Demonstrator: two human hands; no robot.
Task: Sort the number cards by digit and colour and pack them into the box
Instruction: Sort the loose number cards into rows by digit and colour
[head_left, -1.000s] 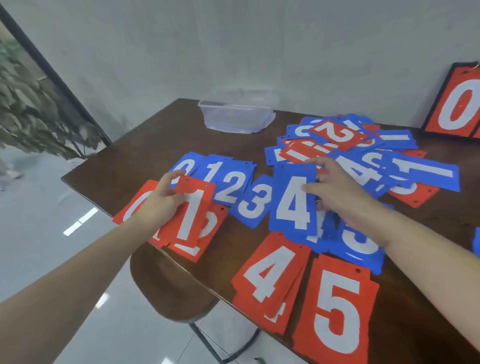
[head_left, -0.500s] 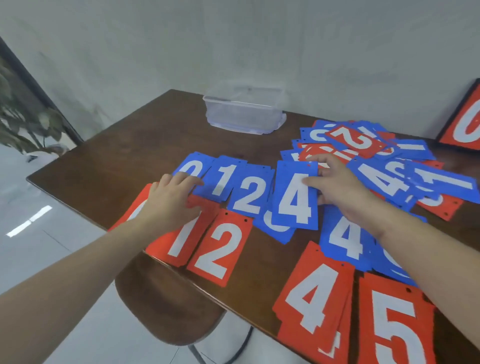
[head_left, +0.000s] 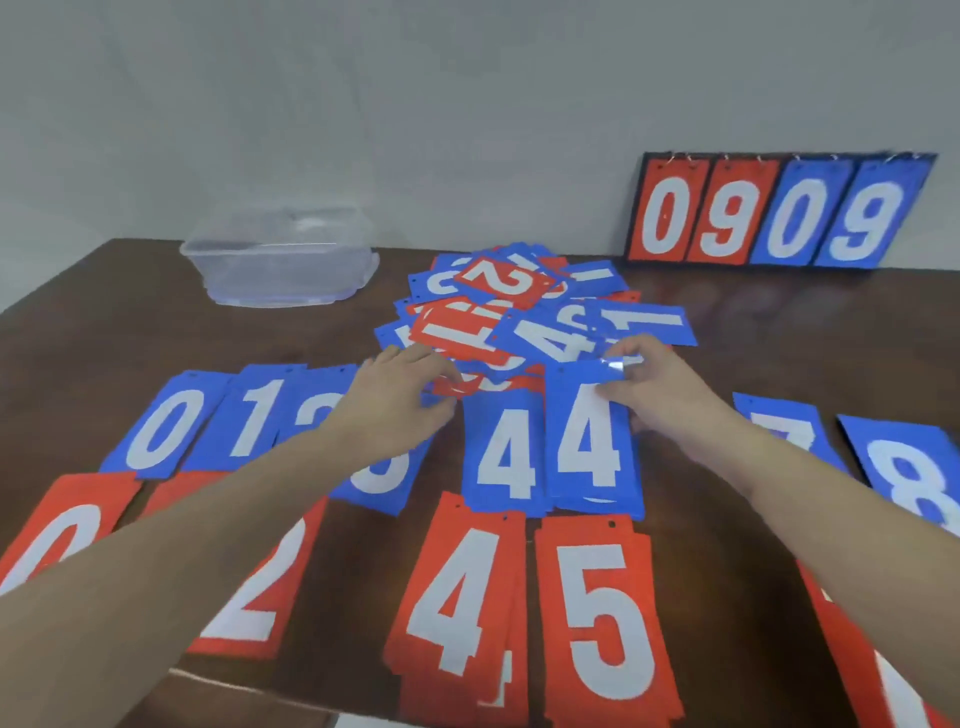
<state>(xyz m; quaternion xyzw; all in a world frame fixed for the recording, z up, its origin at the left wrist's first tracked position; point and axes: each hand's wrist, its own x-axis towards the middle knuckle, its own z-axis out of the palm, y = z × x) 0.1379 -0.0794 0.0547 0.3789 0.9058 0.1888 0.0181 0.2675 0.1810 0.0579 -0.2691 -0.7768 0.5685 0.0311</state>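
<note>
Both forearms reached forward; left hand lay palm down, fingers curled; right hand pinched with thumb and fingers.

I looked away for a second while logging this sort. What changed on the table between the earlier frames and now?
The left hand left the red 1 pile and reached up to the mixed heap's near edge. The right hand now has a grip on the top of a second blue 4, set beside the blue 4 pile. The head camera swung right. The clear box and sorted red piles stayed put.
</note>
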